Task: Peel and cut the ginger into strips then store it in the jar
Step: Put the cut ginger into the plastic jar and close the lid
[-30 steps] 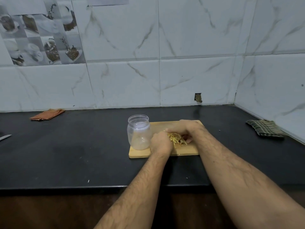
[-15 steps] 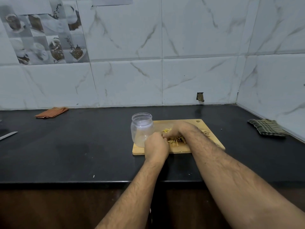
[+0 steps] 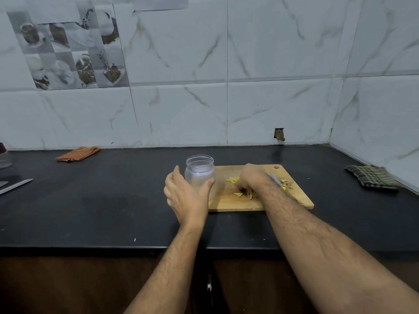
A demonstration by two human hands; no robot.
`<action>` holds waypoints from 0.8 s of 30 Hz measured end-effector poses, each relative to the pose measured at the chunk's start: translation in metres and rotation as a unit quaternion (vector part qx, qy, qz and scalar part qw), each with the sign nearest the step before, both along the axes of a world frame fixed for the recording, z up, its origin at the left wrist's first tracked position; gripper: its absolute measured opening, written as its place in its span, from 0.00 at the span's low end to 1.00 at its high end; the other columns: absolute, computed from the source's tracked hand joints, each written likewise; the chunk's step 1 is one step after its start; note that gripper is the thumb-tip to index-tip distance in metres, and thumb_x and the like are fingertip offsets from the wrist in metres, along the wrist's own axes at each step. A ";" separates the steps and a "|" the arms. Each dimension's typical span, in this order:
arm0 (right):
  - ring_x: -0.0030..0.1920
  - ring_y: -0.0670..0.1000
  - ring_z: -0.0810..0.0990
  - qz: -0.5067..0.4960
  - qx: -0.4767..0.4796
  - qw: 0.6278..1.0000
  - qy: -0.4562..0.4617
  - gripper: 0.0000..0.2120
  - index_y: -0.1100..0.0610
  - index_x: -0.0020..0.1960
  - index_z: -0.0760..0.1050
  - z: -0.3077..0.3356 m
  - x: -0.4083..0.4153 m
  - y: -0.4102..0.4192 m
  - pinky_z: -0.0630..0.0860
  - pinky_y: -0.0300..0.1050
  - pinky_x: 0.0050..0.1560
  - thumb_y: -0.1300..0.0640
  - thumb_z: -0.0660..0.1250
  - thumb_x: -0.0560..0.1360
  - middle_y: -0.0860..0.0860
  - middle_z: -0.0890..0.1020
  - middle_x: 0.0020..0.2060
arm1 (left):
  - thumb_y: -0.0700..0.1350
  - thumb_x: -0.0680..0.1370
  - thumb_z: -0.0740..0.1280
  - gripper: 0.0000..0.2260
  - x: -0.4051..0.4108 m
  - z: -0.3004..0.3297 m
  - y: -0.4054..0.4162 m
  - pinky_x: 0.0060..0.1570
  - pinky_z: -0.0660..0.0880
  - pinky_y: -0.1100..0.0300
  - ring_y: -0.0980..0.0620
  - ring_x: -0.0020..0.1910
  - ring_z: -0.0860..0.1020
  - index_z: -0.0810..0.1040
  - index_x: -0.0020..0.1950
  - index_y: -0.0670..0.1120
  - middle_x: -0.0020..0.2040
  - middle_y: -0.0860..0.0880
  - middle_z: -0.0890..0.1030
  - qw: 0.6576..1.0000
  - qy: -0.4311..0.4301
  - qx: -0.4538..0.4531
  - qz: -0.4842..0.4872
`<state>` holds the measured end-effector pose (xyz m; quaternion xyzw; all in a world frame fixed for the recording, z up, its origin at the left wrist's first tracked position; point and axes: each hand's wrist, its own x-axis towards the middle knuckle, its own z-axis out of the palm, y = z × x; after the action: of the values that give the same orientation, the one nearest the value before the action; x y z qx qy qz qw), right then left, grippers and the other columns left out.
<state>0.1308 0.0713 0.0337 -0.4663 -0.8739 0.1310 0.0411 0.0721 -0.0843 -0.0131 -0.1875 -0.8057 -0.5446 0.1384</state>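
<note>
A person is standing at a black worktop (image 3: 90,211), seen from a camera on their head. A wooden cutting board (image 3: 229,201) is lying near the front edge, right of centre. A clear open jar (image 3: 200,173) is standing upright at the board's left end.

The left hand (image 3: 184,196) is reaching around the jar with fingers spread wide, thumb at the jar's front wall and fingers toward its far left side; whether it is touching is unclear, and it is not gripping. The right hand (image 3: 250,180) is lying knuckles-up over the middle of the board, fingers curled down onto pale yellow ginger strips (image 3: 233,179). I cannot tell whether it is pinching any.

Loose strips are lying scattered by the fingers and near the board's right edge.

The step in hand looks like filling the jar. It would go best with the left hand steadying the jar while the right is gathering strips into one bunch, lifting them over the mouth and dropping them straight in.
</note>
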 end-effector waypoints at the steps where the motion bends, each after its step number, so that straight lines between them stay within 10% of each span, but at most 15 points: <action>1: 0.36 0.49 0.80 -0.001 0.006 1.000 0.005 0.05 0.58 0.43 0.78 0.000 0.000 0.000 0.73 0.41 0.29 0.58 0.74 0.72 0.51 0.81 0.37 | 0.62 0.68 0.77 0.47 -0.004 0.002 0.002 0.69 0.65 0.43 0.44 0.74 0.62 0.59 0.78 0.46 0.75 0.46 0.64 1.000 -0.010 -0.005 -0.013; 18: 0.40 0.55 0.86 0.009 -0.050 0.992 0.114 0.03 0.63 0.44 0.82 0.018 0.008 0.031 0.84 0.53 0.46 0.65 0.73 0.70 0.57 0.85 0.40 | 0.52 0.67 0.80 0.42 -0.007 0.008 0.035 0.68 0.66 0.56 0.51 0.73 0.65 0.63 0.77 0.51 0.73 0.54 0.69 0.987 0.012 -0.006 -0.160; 24: 0.34 0.58 0.84 0.039 -0.117 0.975 0.187 0.04 0.68 0.46 0.79 0.060 0.025 0.034 0.84 0.52 0.38 0.71 0.72 0.72 0.62 0.83 0.37 | 0.49 0.67 0.80 0.40 -0.008 0.014 0.036 0.63 0.65 0.61 0.52 0.71 0.67 0.65 0.75 0.52 0.71 0.55 0.71 0.982 0.016 -0.011 -0.189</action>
<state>0.1555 0.1051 0.0935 -0.4007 -0.8470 0.3186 0.1433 0.0640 -0.0486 0.0007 -0.3462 -0.7595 -0.5491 0.0438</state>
